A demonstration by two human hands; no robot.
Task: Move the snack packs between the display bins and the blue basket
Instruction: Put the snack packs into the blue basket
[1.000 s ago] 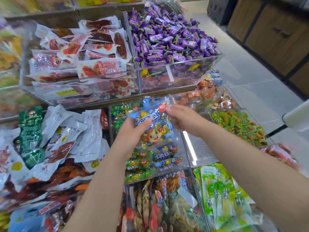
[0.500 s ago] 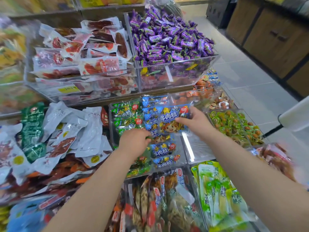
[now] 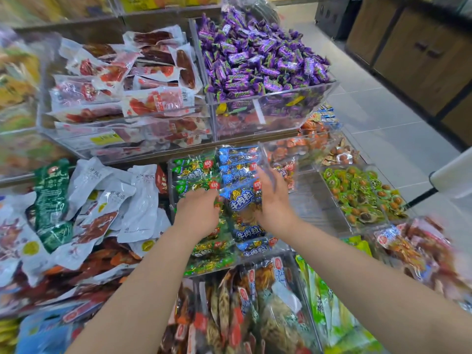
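Observation:
A blue snack pack [image 3: 242, 199] lies on top of the rows of blue and green packs in a clear display bin [image 3: 170, 190] at the middle of the shelf. My right hand [image 3: 272, 203] lies along the pack's right edge with its fingers straight, slightly blurred. Over the green packs [image 3: 194, 175], my left hand [image 3: 198, 213] rests palm down, its fingertips at the blue pack's left corner. Neither hand lifts a pack. The blue basket is out of view.
Clear bins surround this one: purple candies [image 3: 258, 60] and red meat packs [image 3: 132, 93] on the upper tier, white and green pouches [image 3: 102, 200] at left, green-wrapped nuts [image 3: 362, 192] at right, mixed bags [image 3: 242, 307] in front. Tiled floor [image 3: 383, 118] runs along the right.
The blue pack, held up in both hands a second ago, has come down onto the bin's rows. My right hand's grip has loosened and my left hand has settled on the green packs.

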